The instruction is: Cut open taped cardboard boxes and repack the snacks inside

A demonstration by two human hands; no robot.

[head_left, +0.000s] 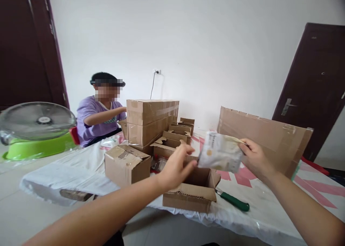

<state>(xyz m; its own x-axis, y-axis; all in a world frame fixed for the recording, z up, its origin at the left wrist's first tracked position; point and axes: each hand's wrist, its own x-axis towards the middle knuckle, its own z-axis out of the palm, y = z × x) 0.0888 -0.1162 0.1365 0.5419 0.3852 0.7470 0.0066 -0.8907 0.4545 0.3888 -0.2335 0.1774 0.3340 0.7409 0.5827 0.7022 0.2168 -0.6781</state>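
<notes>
My right hand pinches the right edge of a flat white plastic packet with dark print and a small orange spot. The packet hangs in the air above and behind an open cardboard box at the table's near edge. My left hand is over the left side of that box, fingers curved and apart, close to the packet's left edge but seemingly not holding it. A green-handled knife lies just right of the box, its blade partly hidden.
A closed carton stands left, beside stacked long cartons. Several open boxes run back in a row. A large cardboard panel stands at right. Another person sits behind the cartons; a fan is at far left.
</notes>
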